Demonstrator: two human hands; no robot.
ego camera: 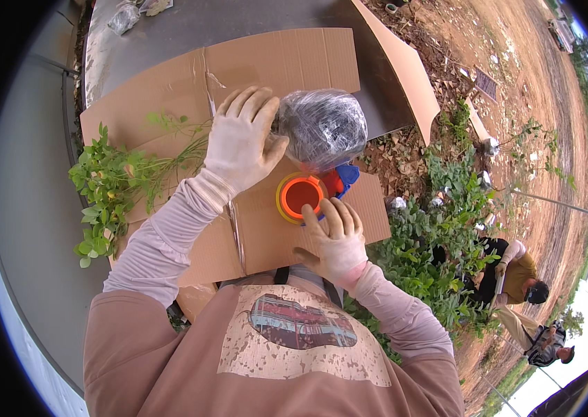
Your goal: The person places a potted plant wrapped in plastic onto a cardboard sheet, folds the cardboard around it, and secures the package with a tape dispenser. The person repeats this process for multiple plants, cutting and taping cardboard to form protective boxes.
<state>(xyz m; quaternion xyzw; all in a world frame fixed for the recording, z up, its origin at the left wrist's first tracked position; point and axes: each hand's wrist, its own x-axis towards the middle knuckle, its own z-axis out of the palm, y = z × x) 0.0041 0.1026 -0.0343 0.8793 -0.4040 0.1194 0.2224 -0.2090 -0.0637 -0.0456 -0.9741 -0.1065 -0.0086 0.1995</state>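
Observation:
My left hand [244,139], in a pale work glove, lies flat with its thumb apart, just left of a bundle wrapped in clear stretch film [322,127]. Whether it touches the film is hard to tell. Below the bundle stands a round container with an orange rim [302,198], its inside dark red. A blue and red plastic piece [345,180] sits at its right side. My right hand [337,245], also gloved, holds nothing and has its fingertips at the container's lower right rim. Leafy cut stems [117,182] lie left of my left hand on a cardboard sheet [268,250].
The cardboard rests on a dark tabletop [273,15], with a plastic-wrapped lump [124,20] at its far left. A cardboard flap [403,68] rises along the right edge. Leafy plants [424,229] stand at right; beyond are a crouching person [515,276] and a standing person [544,344].

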